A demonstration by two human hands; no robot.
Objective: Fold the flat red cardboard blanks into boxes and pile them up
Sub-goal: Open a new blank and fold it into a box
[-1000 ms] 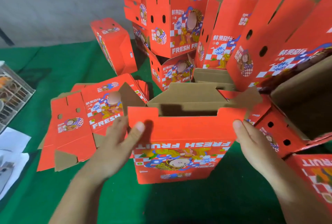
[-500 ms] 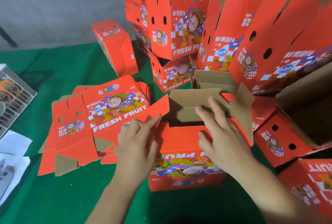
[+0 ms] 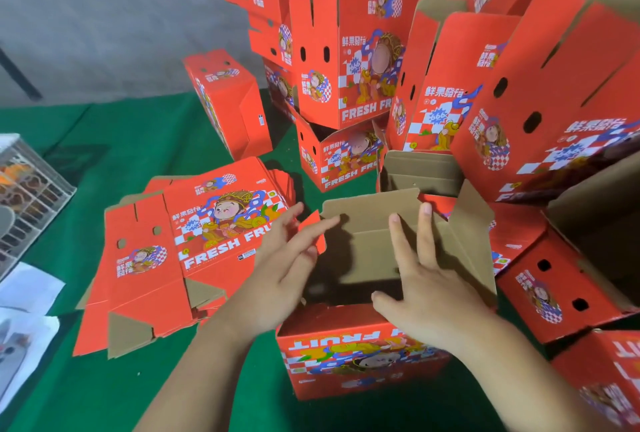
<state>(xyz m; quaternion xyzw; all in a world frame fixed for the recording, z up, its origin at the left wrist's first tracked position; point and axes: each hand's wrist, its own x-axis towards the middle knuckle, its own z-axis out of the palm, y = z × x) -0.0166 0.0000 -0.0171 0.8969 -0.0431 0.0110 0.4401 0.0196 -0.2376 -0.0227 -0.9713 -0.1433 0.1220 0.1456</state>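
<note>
A half-formed red box (image 3: 360,359) stands on the green table in front of me, its top open and brown flaps standing up. My left hand (image 3: 280,276) lies with straight fingers against the small red flap at the box's left rim. My right hand (image 3: 422,289) reaches over the near rim with fingers spread, pressing on the brown inner flap (image 3: 367,224). A stack of flat red blanks (image 3: 180,251) lies to the left. Folded boxes (image 3: 353,51) are piled behind and to the right.
The green table cloth (image 3: 104,161) spreads under everything. A clear plastic organiser (image 3: 27,196) sits at the left edge with white papers (image 3: 24,296) below it. One folded box (image 3: 228,102) stands alone at the back left. More boxes (image 3: 561,286) crowd the right side.
Both hands left the box's front corners and moved up over its open top. The left went to the left flap, the right reached inside onto the brown flap. The box sits lower in view.
</note>
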